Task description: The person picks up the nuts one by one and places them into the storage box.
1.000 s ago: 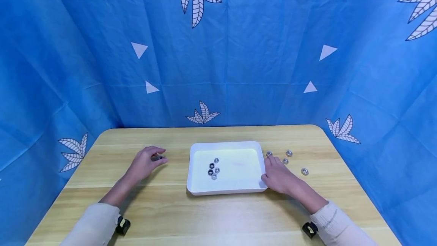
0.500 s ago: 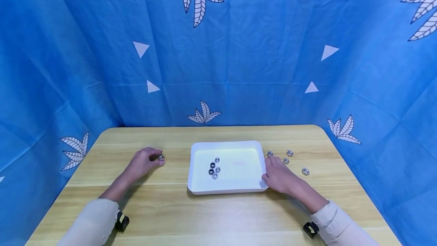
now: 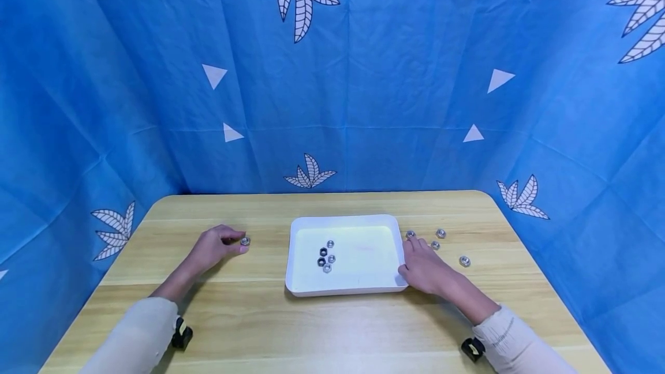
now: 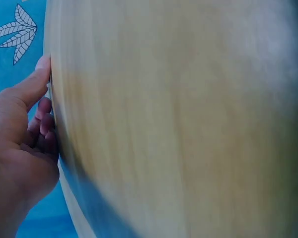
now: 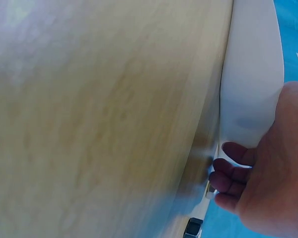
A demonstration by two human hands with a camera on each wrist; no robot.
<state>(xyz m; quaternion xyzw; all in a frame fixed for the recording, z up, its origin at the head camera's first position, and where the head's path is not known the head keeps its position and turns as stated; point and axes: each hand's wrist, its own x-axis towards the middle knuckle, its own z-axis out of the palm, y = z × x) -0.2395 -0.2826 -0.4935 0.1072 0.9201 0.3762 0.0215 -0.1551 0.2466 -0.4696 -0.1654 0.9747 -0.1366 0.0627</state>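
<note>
A silver hex nut [image 3: 245, 241] lies on the table at the left, between the thumb and index fingertips of my left hand [image 3: 212, 248], which pinch it from both sides. In the left wrist view the thumb reaches forward and the other fingers curl under; the nut is hidden there. My right hand [image 3: 423, 265] grips the right side of a white tray [image 3: 343, 291] near its front corner. Inside the tray, left of its middle, sit two black nuts [image 3: 323, 251] and three silver nuts [image 3: 331, 258]. The right wrist view shows curled fingers [image 5: 231, 176] beside the tray wall [image 5: 251, 74].
Several silver nuts lie right of the tray: one [image 3: 410, 234] just past the right hand's fingers, others [image 3: 441, 234] farther back, and one [image 3: 464, 261] nearer the right edge. The wooden table [image 3: 332, 333] has rounded back corners, with a blue curtain [image 3: 395, 103] behind.
The left hand has drawn back slightly to the left, and the nut at its fingertips has come into view. Thumb and index finger are closer together. The right hand and tray stay put.
</note>
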